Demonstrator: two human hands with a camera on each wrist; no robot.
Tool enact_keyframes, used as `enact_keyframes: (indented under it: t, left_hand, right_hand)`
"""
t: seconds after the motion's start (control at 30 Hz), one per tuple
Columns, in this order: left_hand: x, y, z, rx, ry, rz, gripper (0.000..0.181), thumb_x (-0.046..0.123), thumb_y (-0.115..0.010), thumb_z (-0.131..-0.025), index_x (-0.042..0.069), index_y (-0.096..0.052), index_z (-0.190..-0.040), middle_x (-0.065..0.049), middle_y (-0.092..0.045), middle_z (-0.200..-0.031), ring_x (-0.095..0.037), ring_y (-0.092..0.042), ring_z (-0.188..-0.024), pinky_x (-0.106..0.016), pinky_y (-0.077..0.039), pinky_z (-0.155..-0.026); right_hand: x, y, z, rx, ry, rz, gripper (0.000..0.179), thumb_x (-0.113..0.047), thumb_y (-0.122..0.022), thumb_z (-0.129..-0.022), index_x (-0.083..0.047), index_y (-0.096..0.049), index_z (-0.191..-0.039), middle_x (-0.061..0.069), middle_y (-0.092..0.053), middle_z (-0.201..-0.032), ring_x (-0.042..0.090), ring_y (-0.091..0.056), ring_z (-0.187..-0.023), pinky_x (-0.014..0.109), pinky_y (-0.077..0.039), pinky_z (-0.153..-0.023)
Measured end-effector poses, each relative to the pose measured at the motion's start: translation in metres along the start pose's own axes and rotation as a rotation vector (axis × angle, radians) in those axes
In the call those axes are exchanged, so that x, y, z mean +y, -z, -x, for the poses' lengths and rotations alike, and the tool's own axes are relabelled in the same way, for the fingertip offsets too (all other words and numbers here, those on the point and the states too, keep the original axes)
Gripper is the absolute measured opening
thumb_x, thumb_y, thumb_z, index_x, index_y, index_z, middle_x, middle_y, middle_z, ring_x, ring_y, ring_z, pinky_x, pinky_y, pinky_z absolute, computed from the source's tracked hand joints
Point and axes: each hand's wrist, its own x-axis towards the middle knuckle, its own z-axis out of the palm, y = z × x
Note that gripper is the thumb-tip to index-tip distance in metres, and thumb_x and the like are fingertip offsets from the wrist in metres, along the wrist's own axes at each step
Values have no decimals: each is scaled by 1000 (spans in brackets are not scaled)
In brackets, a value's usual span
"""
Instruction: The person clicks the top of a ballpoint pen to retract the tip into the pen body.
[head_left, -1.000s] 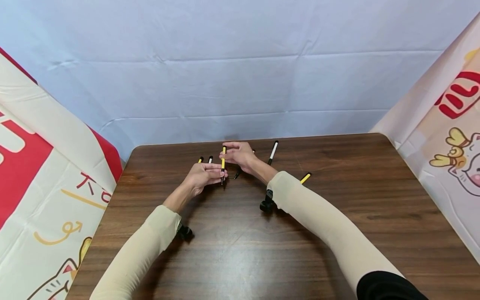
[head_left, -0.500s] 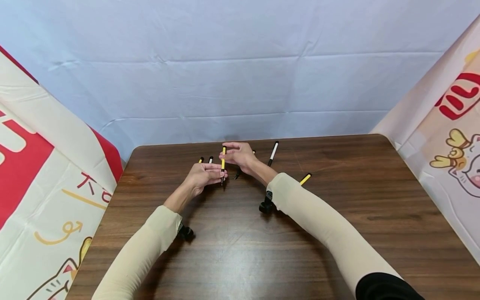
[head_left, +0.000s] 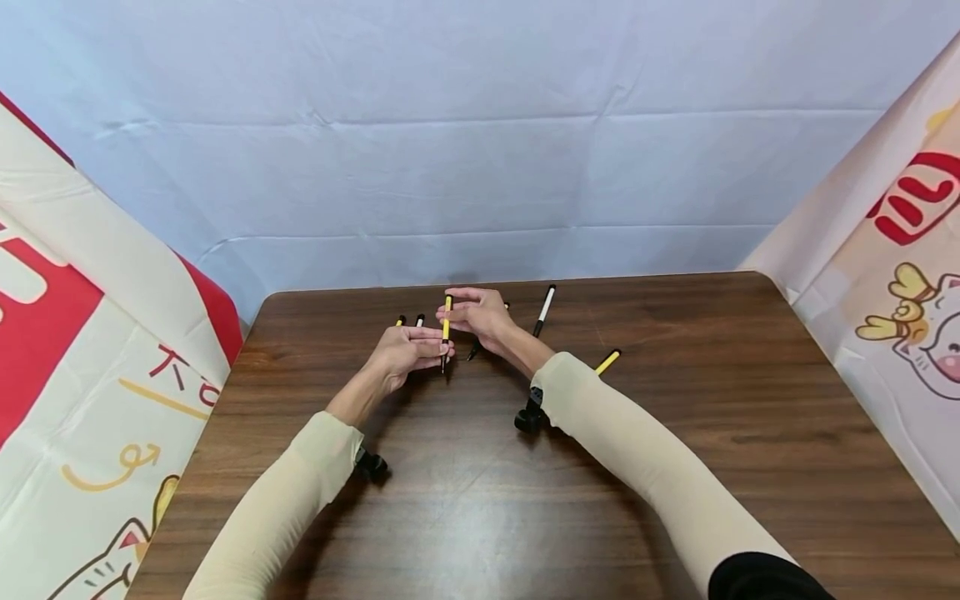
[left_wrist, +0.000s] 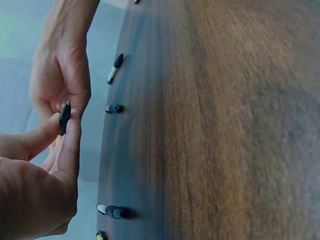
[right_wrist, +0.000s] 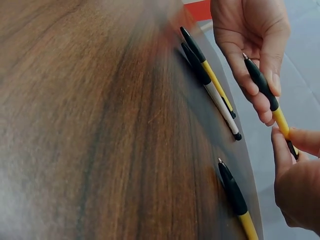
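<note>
Facing a pale blue-white sheet (head_left: 480, 167) behind the desk (head_left: 712, 350), showing horizontal creases with fainter vertical ones. Seeing dark brown wood grain and rounded far corners on the desk, plus a soft glare (head_left: 472, 533) spreading over its near middle. Finding a white banner (head_left: 45, 475) along the left, bearing red patches (head_left: 45, 358), an orange arrow (head_left: 112, 475) and a cartoon cat (head_left: 105, 562); meeting a pale pinkish banner (head_left: 862, 258) on the right, bearing red lettering (head_left: 915, 196) and another cat (head_left: 941, 333).

Best I can sorta read from here is a tilted red K-looking character (head_left: 168, 360) plus some rounder one I can't place on the left-hand cloth (head_left: 82, 408), curly yellow arrow (head_left: 112, 483) below, and the chunky red lettering (head_left: 925, 192) on the right-hand cloth (head_left: 855, 279) totally beats me.
</note>
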Motion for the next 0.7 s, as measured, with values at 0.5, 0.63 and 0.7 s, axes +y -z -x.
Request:
enact_keyframes:
  t: [0.5, 0.63, 0.7]
  left_hand:
    - [-5, 2, 1, -1, -9, 8, 40, -8, -65, -101, -18, -56, -139, -10, -81, -96, -16, -79, -86, -28, -64, -79]
    - [-6, 2, 1, -3, -15, 5, 40, -7, -65, -101, -17, -57, -139, -10, -80, -97, -15, -79, -86, -29, -64, -80]
    - [-7, 2, 1, -5, -19, 4, 39, -6, -66, -102, -17, -58, -139, -10, -80, -97, -15, -79, -87, -29, -64, -80]
  right_hand:
    - [0, 1, -1, -38, 2, 24, 59, 12, -67, -98, 0, -52, -154, 30, -72, -122, 32, -76, -111, 43, -59, -100]
    - [-2, 0, 0, -42, -9, 28, 61, 13, -67, -97, -1, -52, -154, 31, -70, -125, 32, -76, -111, 41, -60, -98]
    - [-2, 1, 0, -44, -15, 29, 61, 13, -67, -98, -1, -51, -155, 32, -69, -126, 32, -76, -111, 40, -60, -98]
